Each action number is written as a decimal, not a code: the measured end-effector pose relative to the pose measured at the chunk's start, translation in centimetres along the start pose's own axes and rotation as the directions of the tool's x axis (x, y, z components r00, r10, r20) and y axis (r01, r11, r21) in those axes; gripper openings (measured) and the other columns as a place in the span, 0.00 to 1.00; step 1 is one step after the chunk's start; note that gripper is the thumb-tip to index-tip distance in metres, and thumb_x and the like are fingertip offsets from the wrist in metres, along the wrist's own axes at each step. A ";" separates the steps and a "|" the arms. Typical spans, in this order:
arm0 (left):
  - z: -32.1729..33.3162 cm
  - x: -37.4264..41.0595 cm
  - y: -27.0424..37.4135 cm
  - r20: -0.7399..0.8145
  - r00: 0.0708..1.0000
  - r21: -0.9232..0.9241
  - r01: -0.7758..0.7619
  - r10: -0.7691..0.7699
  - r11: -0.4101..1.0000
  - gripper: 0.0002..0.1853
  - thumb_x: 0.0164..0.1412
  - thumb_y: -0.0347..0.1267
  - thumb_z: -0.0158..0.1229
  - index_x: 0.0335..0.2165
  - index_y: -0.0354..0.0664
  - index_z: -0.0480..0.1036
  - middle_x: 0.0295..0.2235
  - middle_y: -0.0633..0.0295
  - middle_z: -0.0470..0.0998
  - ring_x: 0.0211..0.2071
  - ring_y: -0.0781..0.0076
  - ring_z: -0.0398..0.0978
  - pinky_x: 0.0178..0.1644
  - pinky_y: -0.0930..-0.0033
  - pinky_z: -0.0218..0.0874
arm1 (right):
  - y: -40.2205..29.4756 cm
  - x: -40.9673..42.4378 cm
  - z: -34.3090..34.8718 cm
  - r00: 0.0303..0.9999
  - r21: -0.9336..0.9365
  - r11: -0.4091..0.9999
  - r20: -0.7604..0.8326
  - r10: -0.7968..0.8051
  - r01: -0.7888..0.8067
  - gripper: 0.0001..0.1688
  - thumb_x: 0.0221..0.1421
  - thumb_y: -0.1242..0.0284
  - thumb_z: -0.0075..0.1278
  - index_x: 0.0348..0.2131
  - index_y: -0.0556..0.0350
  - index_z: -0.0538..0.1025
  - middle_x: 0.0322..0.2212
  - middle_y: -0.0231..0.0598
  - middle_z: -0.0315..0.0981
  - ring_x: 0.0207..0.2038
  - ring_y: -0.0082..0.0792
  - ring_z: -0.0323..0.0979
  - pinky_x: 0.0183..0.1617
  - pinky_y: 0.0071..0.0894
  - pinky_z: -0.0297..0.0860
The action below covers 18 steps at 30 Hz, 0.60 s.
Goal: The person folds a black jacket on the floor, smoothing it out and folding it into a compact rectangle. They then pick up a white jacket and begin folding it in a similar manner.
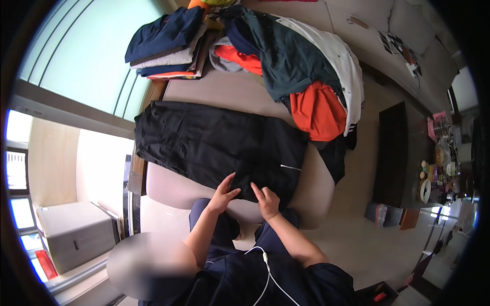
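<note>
A black garment (214, 134), seemingly trousers, lies spread lengthwise across a beige sofa seat (168, 189). A short white strip (290, 167) shows near its right end. My left hand (221, 197) is at the garment's near edge, thumb and fingers apart, with nothing seen between them. Just to its right, my right hand (268, 202) has the index finger extended over the black cloth and the other fingers curled. Whether those curled fingers pinch any cloth is hidden.
Folded clothes (164, 42) are stacked at the back left. A loose heap holds a dark green garment (291, 53), a red one (317, 111) and a white one (350, 76). A dark table (392, 153) stands right; a grey box (78, 233) sits left. A white cable (265, 258) hangs over my chest.
</note>
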State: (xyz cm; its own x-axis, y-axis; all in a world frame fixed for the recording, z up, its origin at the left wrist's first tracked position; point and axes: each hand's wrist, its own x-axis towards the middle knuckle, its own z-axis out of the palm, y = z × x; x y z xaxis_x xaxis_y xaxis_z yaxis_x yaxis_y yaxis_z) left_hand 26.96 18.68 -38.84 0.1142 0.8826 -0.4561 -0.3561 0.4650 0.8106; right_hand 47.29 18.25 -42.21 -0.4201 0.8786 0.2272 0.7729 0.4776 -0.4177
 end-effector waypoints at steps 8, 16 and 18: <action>4.7 1.4 -1.8 0.173 0.851 0.985 -0.153 0.496 -0.081 0.33 0.56 0.38 0.56 0.60 0.59 0.59 0.64 0.58 0.55 0.65 0.55 0.50 0.64 0.36 0.33 | -0.7 -0.1 1.3 0.963 0.051 0.991 0.247 0.109 -0.125 0.29 0.46 0.76 0.54 0.51 0.49 0.71 0.34 0.42 0.65 0.33 0.41 0.70 0.36 0.40 0.71; 4.8 5.5 -6.1 0.059 0.920 0.978 0.024 0.387 -0.207 0.36 0.58 0.57 0.47 0.64 0.70 0.51 0.66 0.60 0.47 0.67 0.57 0.44 0.64 0.30 0.29 | 7.5 6.5 -6.1 0.959 -0.160 0.947 -0.098 0.264 -0.277 0.32 0.60 0.60 0.45 0.62 0.42 0.60 0.63 0.49 0.49 0.64 0.60 0.46 0.64 0.60 0.48; 4.9 5.6 -6.3 0.045 0.923 0.980 0.032 0.381 -0.194 0.37 0.58 0.57 0.47 0.64 0.71 0.51 0.66 0.57 0.47 0.67 0.58 0.44 0.64 0.30 0.29 | 10.4 8.8 -4.1 0.979 -0.207 0.957 -0.037 0.198 -0.201 0.33 0.61 0.54 0.42 0.63 0.38 0.59 0.64 0.45 0.49 0.65 0.57 0.45 0.65 0.60 0.46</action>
State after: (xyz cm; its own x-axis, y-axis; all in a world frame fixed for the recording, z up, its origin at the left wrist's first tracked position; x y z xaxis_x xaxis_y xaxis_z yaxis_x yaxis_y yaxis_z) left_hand 34.36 21.03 -44.74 0.0114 0.9953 -0.0958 0.9821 0.0069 0.1882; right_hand 53.61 30.94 -40.93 -0.2407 0.9551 0.1726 0.9229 0.2803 -0.2639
